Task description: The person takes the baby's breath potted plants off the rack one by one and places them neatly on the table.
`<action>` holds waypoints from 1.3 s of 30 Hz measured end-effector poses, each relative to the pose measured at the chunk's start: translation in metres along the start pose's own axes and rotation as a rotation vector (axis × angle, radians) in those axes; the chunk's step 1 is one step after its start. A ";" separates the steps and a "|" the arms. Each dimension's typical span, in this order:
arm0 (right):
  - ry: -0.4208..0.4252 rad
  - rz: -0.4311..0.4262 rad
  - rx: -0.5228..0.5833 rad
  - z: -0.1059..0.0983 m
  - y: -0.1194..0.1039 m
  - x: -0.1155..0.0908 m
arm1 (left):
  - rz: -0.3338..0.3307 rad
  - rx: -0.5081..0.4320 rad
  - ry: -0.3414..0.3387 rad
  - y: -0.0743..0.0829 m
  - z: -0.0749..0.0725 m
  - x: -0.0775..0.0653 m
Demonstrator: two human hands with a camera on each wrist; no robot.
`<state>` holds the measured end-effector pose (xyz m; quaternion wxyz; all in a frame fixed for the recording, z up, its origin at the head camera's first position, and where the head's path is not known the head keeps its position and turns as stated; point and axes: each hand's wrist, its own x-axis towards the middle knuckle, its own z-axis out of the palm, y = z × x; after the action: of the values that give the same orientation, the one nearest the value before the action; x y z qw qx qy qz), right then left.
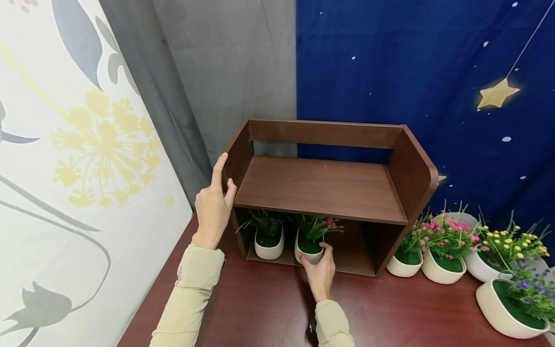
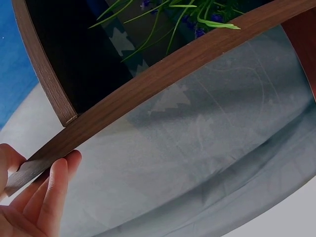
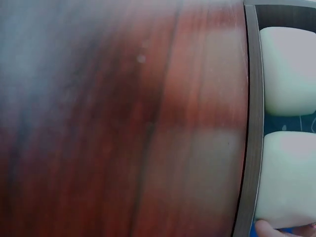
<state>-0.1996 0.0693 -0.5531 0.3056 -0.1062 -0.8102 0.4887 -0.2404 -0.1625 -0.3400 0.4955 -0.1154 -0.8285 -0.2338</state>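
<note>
A brown two-tier wooden shelf [image 1: 321,188] stands on the table. My left hand [image 1: 213,209] grips the front edge of its left side panel; the thumb and fingers lie on opposite faces in the left wrist view. My right hand [image 1: 320,274] holds a white pot [image 1: 310,257] with pink flowers, thumb and fingers on either side. That pot sits at the front of the lower compartment. Left of it stands a white pot [image 1: 270,253] with purple flowers. In the right wrist view, only fingertips [image 3: 266,229] show against the held pot.
Right of the shelf stand several more white pots, including one with pink flowers [image 1: 451,236], one with yellow flowers [image 1: 516,243] and one with purple flowers [image 1: 531,284]. A patterned white panel [image 1: 86,231] borders the reddish table [image 1: 260,308] at left. Curtains hang behind.
</note>
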 end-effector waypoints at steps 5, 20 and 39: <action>-0.036 0.015 0.005 -0.006 -0.001 0.001 | 0.002 -0.002 -0.003 0.001 -0.001 0.000; -0.158 -0.108 -0.040 -0.066 -0.002 -0.007 | 0.002 -0.014 -0.001 0.001 0.002 0.000; -0.265 -0.082 -0.113 -0.160 -0.011 -0.064 | 0.004 -0.005 0.006 -0.003 0.002 -0.003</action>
<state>-0.0517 0.1503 -0.5154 0.2093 -0.0244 -0.8733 0.4393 -0.2417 -0.1638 -0.3440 0.4981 -0.1179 -0.8262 -0.2353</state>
